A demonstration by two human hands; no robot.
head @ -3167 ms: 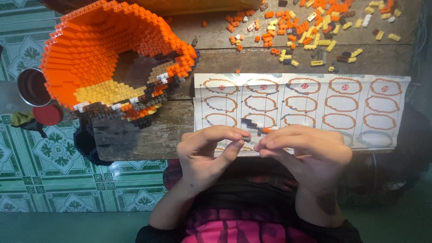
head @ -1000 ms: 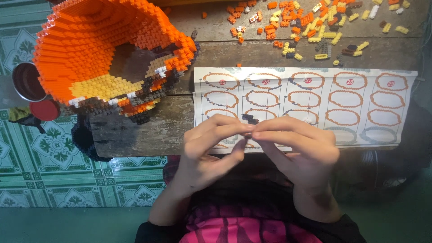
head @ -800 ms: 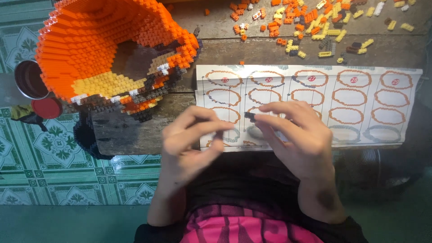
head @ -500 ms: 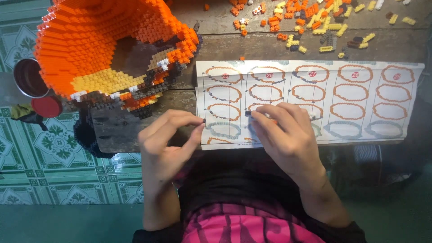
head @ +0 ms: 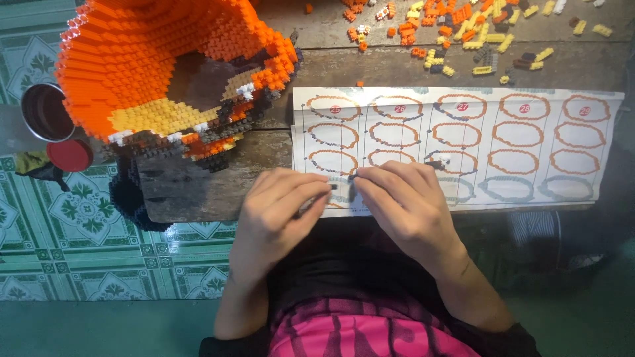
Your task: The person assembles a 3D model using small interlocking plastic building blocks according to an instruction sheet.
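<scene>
a worn wooden table fills the upper part of the view, its planks dark, scratched and split by a long seam running left to right. its near edge is rough and uneven. below and to the left lies a tiled floor, green and pale teal with repeating floral and geometric patterns inside square borders. toward the bottom the tiles give way to a plain dull green strip. soft, even daylight falls from above, brightest on the left tiles and the tabletop. the right side beneath the table sinks into deep shadow, where nothing can be made out clearly.
</scene>
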